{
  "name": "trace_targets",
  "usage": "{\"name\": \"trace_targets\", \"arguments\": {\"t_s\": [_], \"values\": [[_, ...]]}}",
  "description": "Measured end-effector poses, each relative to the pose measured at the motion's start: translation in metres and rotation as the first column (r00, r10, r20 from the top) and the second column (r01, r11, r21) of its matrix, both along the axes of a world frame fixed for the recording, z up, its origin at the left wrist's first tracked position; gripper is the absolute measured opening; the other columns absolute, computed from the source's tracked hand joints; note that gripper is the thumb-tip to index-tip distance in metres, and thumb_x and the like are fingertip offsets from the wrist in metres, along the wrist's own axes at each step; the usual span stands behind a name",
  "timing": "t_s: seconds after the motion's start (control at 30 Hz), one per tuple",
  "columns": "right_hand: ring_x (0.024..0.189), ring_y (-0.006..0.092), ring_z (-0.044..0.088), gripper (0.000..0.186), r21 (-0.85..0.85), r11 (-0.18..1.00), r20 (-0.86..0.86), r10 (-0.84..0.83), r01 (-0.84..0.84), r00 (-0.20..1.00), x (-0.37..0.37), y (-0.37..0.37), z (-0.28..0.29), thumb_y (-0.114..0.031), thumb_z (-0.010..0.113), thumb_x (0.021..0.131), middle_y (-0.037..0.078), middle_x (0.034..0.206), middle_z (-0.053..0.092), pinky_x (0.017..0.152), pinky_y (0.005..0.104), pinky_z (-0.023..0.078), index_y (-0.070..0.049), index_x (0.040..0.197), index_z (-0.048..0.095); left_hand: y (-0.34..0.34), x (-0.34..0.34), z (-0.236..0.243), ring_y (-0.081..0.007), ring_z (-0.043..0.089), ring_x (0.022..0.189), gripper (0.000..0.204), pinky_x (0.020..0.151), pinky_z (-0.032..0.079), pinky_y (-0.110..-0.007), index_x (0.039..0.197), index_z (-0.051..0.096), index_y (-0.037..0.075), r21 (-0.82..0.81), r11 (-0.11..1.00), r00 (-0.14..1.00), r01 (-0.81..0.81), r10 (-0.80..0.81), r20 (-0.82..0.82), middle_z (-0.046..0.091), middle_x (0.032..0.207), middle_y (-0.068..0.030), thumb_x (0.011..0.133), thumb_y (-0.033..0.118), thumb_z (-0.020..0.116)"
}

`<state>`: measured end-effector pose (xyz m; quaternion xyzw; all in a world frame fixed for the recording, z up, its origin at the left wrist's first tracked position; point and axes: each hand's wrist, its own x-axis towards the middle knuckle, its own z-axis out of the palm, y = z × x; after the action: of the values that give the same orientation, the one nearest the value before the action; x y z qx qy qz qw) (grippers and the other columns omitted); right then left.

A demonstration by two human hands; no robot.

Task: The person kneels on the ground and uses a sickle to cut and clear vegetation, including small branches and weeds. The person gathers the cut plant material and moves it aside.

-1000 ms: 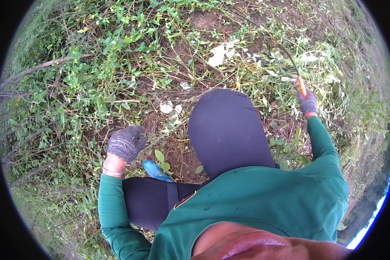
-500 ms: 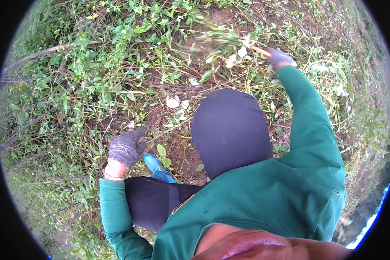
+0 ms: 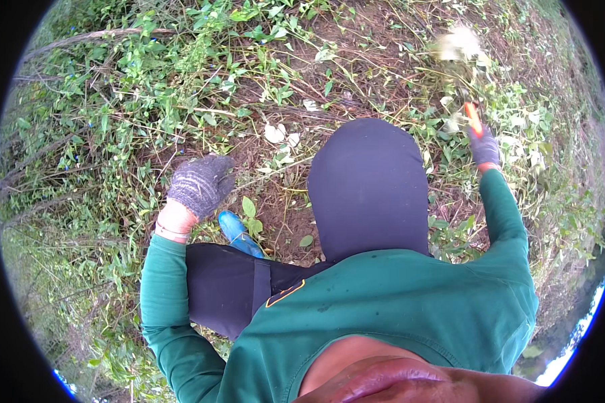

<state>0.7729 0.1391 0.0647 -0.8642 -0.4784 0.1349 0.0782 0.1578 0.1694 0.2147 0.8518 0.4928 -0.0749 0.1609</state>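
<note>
A patch of weedy ground [image 3: 181, 87] is seen from above, with creeping green plants, dry stems and bare brown soil between them. The right hand [image 3: 483, 146], in a dark glove, is raised at the right of the scene and is closed around an orange handle [image 3: 473, 117]; only this handle shows clearly, and what it carries beyond is blurred. Just beyond it, at the far right, a pale blurred clump of cut stems and leaves [image 3: 458, 44] is seen above the ground. The left hand [image 3: 200, 183], in a grey knitted glove, is held low at the left over the weeds with its fingers curled loosely; whether anything is gripped in it cannot be told. The two hands are well apart, with a bent knee in dark trousers [image 3: 368, 185] between them. A blue boot [image 3: 238, 233] is planted on the soil just near the left hand, beside a small broad-leaved seedling [image 3: 251, 213]. Green sleeves [image 3: 501, 208] cover both forearms. A few pale dry leaves [image 3: 279, 134] lie on the soil beyond the knee.
</note>
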Motion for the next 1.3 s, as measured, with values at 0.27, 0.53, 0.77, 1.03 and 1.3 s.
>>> {"name": "trace_targets", "arguments": {"t_s": [0.27, 0.53, 0.77, 1.03, 1.3], "values": [[0.082, 0.0327, 0.066, 0.024, -0.129, 0.357, -0.141, 0.917, -0.925, 0.374, -0.232, 0.116, -0.049, -0.030, 0.052, 0.087, 0.017, 0.088, 0.066, 0.070, 0.0458, 0.050, -0.010, 0.097, 0.059, -0.003, 0.004, 0.004, -0.0312, 0.062, 0.089, 0.029, 0.076, 0.048, -0.043, 0.107, 0.063, 0.013, -0.049, 0.996, 0.983, -0.070, 0.060, -0.173, 0.064, 0.100, -0.0125, 0.082, 0.027, 0.061], [0.085, 0.0331, 0.065, 0.020, -0.408, 0.724, 0.019, 0.616, -0.556, 0.788, -0.116, 0.122, -0.066, -0.023, 0.054, 0.087, 0.017, 0.093, 0.066, 0.071, 0.0449, 0.051, -0.008, 0.100, 0.059, -0.018, -0.015, 0.001, -0.0317, 0.062, 0.088, 0.032, 0.075, 0.048, -0.044, 0.107, 0.062, 0.011, -0.109, 0.988, 0.978, -0.113, 0.091, -0.187, 0.065, 0.098, -0.0134, 0.080, 0.029, 0.062], [0.088, 0.0349, 0.062, 0.031, -0.307, 0.943, 0.216, 0.197, -0.125, 0.956, 0.027, 0.008, -0.024, -0.038, 0.061, 0.083, 0.016, 0.091, 0.064, 0.075, 0.0441, 0.047, -0.012, 0.100, 0.059, -0.034, -0.038, 0.012, -0.0334, 0.061, 0.088, 0.034, 0.077, 0.048, -0.045, 0.108, 0.062, 0.010, -0.026, 0.984, 0.982, -0.175, 0.172, -0.079, 0.064, 0.098, -0.0143, 0.078, 0.026, 0.064], [0.102, 0.0338, 0.061, 0.038, -0.369, 0.784, 0.465, -0.310, 0.500, 0.829, 0.201, -0.100, 0.039, -0.036, 0.055, 0.084, 0.017, 0.110, 0.064, 0.085, 0.0434, 0.048, -0.011, 0.111, 0.063, -0.047, -0.044, 0.031, -0.0344, 0.062, 0.086, 0.029, 0.075, 0.049, -0.043, 0.102, 0.064, 0.008, -0.079, 0.971, 0.972, -0.225, 0.229, 0.055, 0.065, 0.095, -0.0151, 0.079, 0.025, 0.065], [0.084, 0.0358, 0.064, 0.051, 0.080, 0.997, -0.055, 0.000, 0.004, 0.998, -0.026, 0.024, 0.001, -0.053, 0.055, 0.083, 0.020, 0.090, 0.066, 0.074, 0.0448, 0.048, -0.008, 0.104, 0.063, -0.045, -0.021, 0.036, -0.0351, 0.061, 0.088, 0.029, 0.076, 0.048, -0.044, 0.105, 0.064, 0.009, 0.008, 0.991, 0.991, -0.132, 0.132, -0.017, 0.064, 0.097, -0.0150, 0.080, 0.025, 0.065]]}}
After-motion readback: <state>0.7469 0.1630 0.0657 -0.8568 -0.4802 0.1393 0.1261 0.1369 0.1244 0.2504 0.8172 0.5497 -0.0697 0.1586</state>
